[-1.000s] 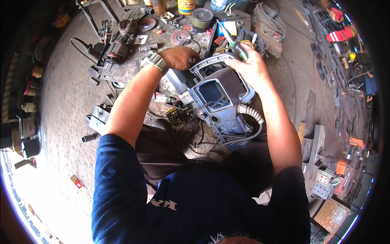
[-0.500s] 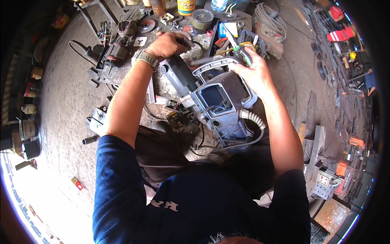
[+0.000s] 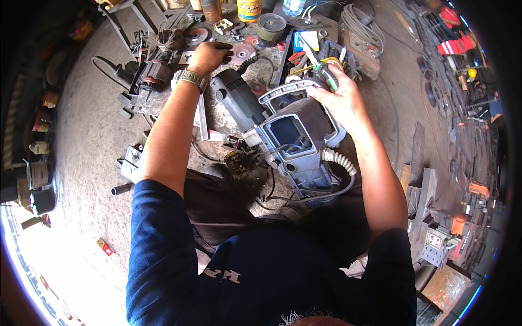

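A grey power tool (image 3: 312, 126) with a black motor body (image 3: 237, 96) leans in front of me. Its housing has a rectangular opening with wires inside, and a ribbed white conduit (image 3: 341, 158) comes off its side. My right hand (image 3: 343, 98) is closed on a screwdriver (image 3: 327, 73) with a green and black handle, its shaft pointing up and away. The same hand rests by the tool's grey carrying handle (image 3: 289, 87). My left hand (image 3: 209, 58) reaches over the cluttered work surface beyond the motor body, fingers apart, holding nothing visible. Near its fingertips lies a round disc (image 3: 242, 53).
A bin of hand tools (image 3: 298, 61) stands beyond the right hand, beside a lidded tub (image 3: 271, 28) and a yellow container (image 3: 249, 10). Coiled cable (image 3: 359, 30) lies on a box at right. A dismantled motor (image 3: 155, 73) sits at left. A loose cable (image 3: 321, 194) loops below the tool.
My left hand has moved left and slightly away, off the black cable behind the motor body, uncovering the disc. The right hand and screwdriver stay nearly in place.
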Demonstrator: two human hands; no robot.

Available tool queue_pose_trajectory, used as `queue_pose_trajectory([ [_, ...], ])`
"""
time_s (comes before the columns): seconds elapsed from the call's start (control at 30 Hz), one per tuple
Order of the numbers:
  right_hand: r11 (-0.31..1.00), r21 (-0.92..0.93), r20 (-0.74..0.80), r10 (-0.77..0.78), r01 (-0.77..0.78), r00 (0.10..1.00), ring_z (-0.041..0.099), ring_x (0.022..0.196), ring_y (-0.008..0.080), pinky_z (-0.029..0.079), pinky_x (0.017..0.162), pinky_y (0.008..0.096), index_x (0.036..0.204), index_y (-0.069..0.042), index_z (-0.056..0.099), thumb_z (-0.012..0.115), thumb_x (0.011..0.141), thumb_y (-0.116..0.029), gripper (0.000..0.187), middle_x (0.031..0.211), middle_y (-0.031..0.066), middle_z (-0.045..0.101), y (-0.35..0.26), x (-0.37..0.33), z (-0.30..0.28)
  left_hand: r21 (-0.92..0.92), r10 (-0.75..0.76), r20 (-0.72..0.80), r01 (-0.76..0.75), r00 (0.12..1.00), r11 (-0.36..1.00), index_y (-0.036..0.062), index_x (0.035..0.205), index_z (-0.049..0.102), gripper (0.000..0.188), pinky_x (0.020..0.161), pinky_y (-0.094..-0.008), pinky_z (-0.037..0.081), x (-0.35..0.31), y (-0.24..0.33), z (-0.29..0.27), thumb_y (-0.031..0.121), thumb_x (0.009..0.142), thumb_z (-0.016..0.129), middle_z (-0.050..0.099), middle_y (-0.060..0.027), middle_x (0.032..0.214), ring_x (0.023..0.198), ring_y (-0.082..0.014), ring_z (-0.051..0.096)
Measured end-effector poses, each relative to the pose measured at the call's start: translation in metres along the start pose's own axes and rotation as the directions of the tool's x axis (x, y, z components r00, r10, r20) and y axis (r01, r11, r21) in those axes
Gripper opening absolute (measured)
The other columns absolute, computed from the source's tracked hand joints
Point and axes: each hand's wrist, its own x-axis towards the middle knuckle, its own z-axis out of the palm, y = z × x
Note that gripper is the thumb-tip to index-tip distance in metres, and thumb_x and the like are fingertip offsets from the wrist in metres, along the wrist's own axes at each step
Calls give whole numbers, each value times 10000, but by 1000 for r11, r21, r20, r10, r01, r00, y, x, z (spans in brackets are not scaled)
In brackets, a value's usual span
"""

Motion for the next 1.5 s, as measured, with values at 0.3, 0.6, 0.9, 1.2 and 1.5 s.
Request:
queue_pose_trajectory([
  [0.3,1000,10,13,-29,29,999,690,923,113,572,826,236,1437,147,425,779,878,-14,681,1111,123,719,-1,-2,0,50,464,158,-476,872,878,88,1184,762,288,938,-349,561,-22,55,50,187,929,672,769,-179,1073,992,-267,742],
  [0.6,999,5,27,-52,52,998,698,975,131,578,843,246,1436,149,423,759,891,0,657,1153,141,711,-7,-2,4,-101,270,768,-306,581,947,3,1231,727,439,820,-274,553,-11,79,116,205,858,837,770,-60,1033,899,-102,669],
  [0.9,999,20,14,-44,43,999,661,909,94,560,799,224,1394,119,483,760,890,-16,591,1105,98,709,-4,-5,1,-161,314,792,-317,524,935,-46,1230,705,437,853,-255,553,10,60,142,183,875,820,762,-59,1059,919,-92,666],
  [1.2,1000,3,1,-24,24,1000,670,889,101,568,785,232,1433,163,420,782,881,-34,688,1071,117,712,4,-2,-2,-114,293,773,-331,563,937,-10,1276,692,424,888,-265,531,8,54,136,212,924,774,752,-49,1112,977,-88,652],
  [1.5,997,75,-29,-5,7,1000,688,890,113,576,782,234,1426,161,417,767,886,-6,665,1063,134,716,5,-2,0,-128,240,770,-226,591,966,86,1152,752,271,751,-300,541,-3,56,121,176,896,760,751,-26,969,836,-107,647],
])
